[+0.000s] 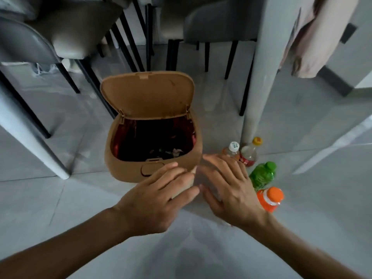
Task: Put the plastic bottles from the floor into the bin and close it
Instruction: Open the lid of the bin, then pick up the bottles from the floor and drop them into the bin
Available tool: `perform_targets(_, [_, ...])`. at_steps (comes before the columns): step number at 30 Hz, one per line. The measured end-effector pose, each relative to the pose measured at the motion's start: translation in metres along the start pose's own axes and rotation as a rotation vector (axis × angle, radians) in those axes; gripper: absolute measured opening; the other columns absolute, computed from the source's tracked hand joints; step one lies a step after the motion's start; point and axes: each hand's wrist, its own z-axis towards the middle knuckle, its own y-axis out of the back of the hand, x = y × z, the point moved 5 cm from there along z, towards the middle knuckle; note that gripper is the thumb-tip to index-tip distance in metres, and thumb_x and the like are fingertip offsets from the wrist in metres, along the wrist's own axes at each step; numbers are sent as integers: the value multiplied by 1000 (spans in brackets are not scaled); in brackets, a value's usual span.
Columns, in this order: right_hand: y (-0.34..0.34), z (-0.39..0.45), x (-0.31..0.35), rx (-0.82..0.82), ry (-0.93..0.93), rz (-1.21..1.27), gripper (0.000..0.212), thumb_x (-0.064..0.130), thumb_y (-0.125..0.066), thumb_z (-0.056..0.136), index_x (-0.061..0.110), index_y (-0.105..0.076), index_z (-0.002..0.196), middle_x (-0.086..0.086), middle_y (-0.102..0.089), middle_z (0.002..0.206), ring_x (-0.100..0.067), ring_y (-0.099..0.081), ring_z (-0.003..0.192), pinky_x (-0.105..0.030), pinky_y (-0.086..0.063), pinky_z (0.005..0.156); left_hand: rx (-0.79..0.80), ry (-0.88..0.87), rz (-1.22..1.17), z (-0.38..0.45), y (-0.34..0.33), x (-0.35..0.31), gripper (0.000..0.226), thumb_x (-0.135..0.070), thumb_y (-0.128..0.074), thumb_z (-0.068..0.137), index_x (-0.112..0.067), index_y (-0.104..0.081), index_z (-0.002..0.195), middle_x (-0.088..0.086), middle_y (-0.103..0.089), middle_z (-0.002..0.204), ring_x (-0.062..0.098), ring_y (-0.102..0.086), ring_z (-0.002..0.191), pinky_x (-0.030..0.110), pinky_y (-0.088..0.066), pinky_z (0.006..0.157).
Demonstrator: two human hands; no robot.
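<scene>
Hovering empty left hand (159, 195), right hand (231, 188), open bin (124, 168), 4 bottles (262, 174) beside

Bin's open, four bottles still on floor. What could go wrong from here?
1. The bottles stand packed together: reaching for the white-capped bottle could topple the yellow-capped bottle beside it.
2. The bin already holds rubbish; four bottles may stop the lid closing.
</scene>
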Motion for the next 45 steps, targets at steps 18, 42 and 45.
perform_targets(18, [-4,-109,-89,297,-512,8,41,36,-70,77,22,-58,114,2,-68,100,-18,-60,91,-35,-55,71,237,337,-411,136,-127,-66,34,-3,-55,87,-16,-54,118,6,-52,122,28,-50,114,35,-46,93])
perform_targets(42, [-16,155,-3,75,-169,353,37,25,-73,81,23,-46,107,2,-65,101,-17,-62,88,-39,-53,75,-231,824,-354,11,45,158,32,-23,-79,76,-21,-64,105,0,-70,104,21,-63,95,31,-48,78])
perform_targets(45, [-49,162,-7,200,-190,229,35,24,-71,80,20,-46,104,-5,-65,102,-30,-63,91,-40,-49,76,19,920,-431,17,2,172,24,-21,-75,79,-21,-62,99,1,-70,99,24,-65,93,39,-53,79])
